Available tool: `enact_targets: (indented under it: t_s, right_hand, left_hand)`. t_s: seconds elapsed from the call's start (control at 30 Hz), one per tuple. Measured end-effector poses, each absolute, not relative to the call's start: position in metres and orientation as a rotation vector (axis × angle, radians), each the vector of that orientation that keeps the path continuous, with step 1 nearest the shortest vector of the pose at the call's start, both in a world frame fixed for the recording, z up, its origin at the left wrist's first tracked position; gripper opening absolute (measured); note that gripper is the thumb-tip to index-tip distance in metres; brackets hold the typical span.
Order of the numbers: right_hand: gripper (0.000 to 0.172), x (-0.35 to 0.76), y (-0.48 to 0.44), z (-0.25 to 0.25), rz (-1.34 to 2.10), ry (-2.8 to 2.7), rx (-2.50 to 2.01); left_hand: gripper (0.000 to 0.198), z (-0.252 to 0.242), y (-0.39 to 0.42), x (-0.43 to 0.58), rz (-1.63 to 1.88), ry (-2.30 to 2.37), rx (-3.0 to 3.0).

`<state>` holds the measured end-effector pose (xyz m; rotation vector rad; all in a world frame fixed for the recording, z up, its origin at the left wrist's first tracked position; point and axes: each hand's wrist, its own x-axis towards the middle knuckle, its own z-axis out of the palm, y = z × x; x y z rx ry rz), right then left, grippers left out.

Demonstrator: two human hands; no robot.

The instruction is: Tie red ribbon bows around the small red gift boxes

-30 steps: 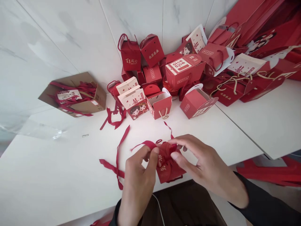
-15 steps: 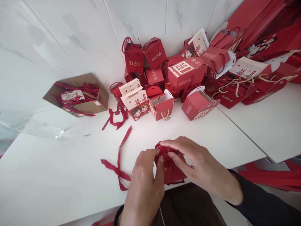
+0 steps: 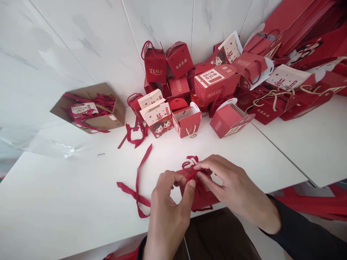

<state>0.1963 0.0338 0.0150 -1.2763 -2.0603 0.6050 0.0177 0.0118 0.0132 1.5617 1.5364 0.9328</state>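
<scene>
A small red gift box (image 3: 200, 200) with gold lettering lies at the table's front edge, partly hidden by both hands. Above it my left hand (image 3: 172, 211) pinches a red ribbon (image 3: 192, 175) between thumb and forefinger. My right hand (image 3: 227, 178) has its thumb and fingertips closed on the same ribbon, just to the right. A loop of that ribbon curls up beyond the box. Another length of red ribbon (image 3: 137, 180) lies loose on the white table, left of my left hand.
A cardboard box (image 3: 119, 112) of red ribbons and cards stands at the left by the wall. Many red gift boxes (image 3: 217, 85) are piled at the back and right. An open red box (image 3: 229, 121) sits nearer. Clear plastic (image 3: 54, 148) lies at the left.
The ribbon on the box is now drawn up between both hands' fingertips, and its loop shows beyond the box. My left hand has shifted slightly right.
</scene>
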Motion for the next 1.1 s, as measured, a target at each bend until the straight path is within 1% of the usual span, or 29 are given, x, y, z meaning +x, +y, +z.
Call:
enact_targets:
  t_s: [0.1,0.27,0.33,0.5,0.6,0.7,0.77,0.87,0.97,1.03,1.1]
  right_hand:
    - [0.022,0.199,0.033,0.015,0.681,-2.109,-1.211]
    - [0.017,0.203,0.032,0.016,0.712,-2.1,-1.196]
    - [0.016,0.203,0.032,0.016,0.702,-2.072,-1.227]
    - [0.019,0.206,0.031,0.016,0.686,-1.991,-1.309]
    - [0.012,0.21,0.03,0.018,0.563,-2.013,-1.315]
    - [0.013,0.212,0.027,0.02,0.364,-2.059,-1.302]
    - [0.016,0.211,0.025,0.021,0.33,-2.094,-1.323]
    - [0.015,0.209,0.022,0.024,0.41,-2.126,-1.355]
    - [0.013,0.207,0.022,0.029,0.617,-2.128,-1.294]
    - [0.018,0.206,0.024,0.032,0.757,-2.147,-1.205]
    - [0.02,0.205,0.028,0.034,0.798,-2.172,-1.15]
  left_hand:
    - [0.021,0.009,0.011,0.025,1.074,1.443,1.488]
    - [0.005,0.006,0.007,0.035,1.211,1.34,1.449]
    - [0.009,0.005,0.005,0.036,1.233,1.292,1.445]
    - [0.004,0.0,0.007,0.035,1.278,1.242,1.375]
    - [0.006,-0.005,0.009,0.034,1.349,1.402,1.364]
    - [0.006,-0.012,0.009,0.036,1.42,1.517,1.382]
    - [0.006,-0.015,0.007,0.038,1.443,1.557,1.44]
    - [0.011,-0.017,0.004,0.04,1.406,1.589,1.543]
    - [0.019,-0.014,0.002,0.04,1.308,1.532,1.588]
    - [0.022,-0.009,0.003,0.037,1.225,1.46,1.59]
    - [0.025,-0.005,0.005,0.035,1.127,1.394,1.586]
